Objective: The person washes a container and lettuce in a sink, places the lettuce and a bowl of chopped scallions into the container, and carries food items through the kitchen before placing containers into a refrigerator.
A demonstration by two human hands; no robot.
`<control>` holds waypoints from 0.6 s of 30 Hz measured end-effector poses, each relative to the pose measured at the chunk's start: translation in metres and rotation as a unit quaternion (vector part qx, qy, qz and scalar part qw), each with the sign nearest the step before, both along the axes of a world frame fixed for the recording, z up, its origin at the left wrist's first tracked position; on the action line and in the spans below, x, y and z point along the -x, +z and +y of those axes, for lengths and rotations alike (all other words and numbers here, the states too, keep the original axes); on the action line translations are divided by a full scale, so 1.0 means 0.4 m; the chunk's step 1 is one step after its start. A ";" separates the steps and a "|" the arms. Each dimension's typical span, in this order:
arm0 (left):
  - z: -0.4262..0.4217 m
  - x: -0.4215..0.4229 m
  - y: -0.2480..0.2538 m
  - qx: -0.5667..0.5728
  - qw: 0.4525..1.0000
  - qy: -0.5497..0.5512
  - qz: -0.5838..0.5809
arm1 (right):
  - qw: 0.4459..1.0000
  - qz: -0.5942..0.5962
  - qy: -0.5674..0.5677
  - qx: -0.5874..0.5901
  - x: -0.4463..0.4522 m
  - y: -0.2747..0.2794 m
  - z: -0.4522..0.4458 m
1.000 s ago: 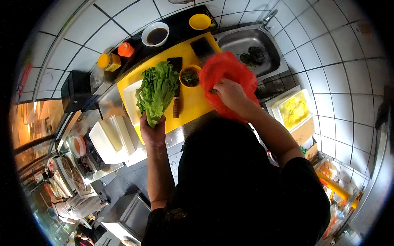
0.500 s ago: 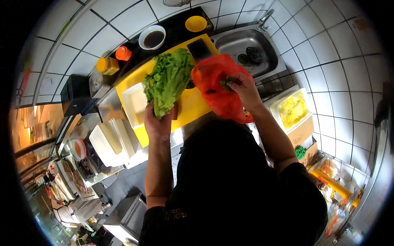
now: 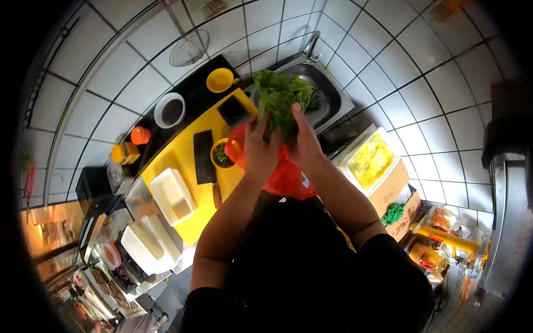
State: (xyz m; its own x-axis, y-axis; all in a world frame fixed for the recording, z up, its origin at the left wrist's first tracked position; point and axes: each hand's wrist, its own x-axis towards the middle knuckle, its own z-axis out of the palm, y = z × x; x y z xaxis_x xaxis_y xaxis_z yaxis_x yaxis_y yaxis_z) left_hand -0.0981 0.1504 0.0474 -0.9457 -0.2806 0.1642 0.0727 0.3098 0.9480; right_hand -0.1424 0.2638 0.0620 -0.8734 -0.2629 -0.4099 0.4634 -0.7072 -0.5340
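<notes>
Leafy greens (image 3: 277, 94) are held up between both hands, over the near side of the sink (image 3: 340, 105). My left hand (image 3: 261, 149) grips them from the left, and my right hand (image 3: 302, 139) is against their right side, its fingers partly hidden by leaves. Under the hands lies a red plastic bag (image 3: 288, 180). On the yellow cutting board (image 3: 186, 147) are a cleaver (image 3: 204, 158), a small yellow bowl of chopped greens (image 3: 221, 154), a white rectangular tray (image 3: 173, 195) and a dark flat item (image 3: 232, 111).
Behind the board stand a bowl of dark liquid (image 3: 170, 110), an empty yellow bowl (image 3: 220, 80), an orange-topped container (image 3: 140, 135) and a yellow-lidded jar (image 3: 125, 153). A tub of yellow food (image 3: 371, 161) is at the right. Stacked white containers (image 3: 149, 247) sit at the left.
The greens have moved right, from above the board to the sink side. My right hand has come together with my left at the greens. The view has shifted, and the cleaver and small bowl are uncovered.
</notes>
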 end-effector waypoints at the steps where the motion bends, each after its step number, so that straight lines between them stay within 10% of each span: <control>1: 0.030 0.019 0.006 0.068 0.998 -0.012 -0.002 | 0.998 -0.024 -0.016 -0.051 0.019 -0.020 0.012; 11: 0.193 0.245 -0.098 0.385 0.904 -0.149 -0.109 | 0.990 -0.132 -0.026 0.036 0.218 -0.284 0.198; 18: 0.197 0.448 -0.203 0.290 0.909 -0.214 -0.208 | 0.978 -0.202 -0.044 -0.036 0.392 -0.517 0.233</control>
State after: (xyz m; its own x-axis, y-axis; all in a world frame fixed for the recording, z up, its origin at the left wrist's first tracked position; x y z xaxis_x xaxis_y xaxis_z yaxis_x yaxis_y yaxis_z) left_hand -0.2775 0.2291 -0.0339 -0.9617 0.1481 -0.2304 -0.0234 0.7936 0.6080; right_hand -0.2991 0.3570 -0.1450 -0.6540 -0.1519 -0.7411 0.5858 -0.7216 -0.3690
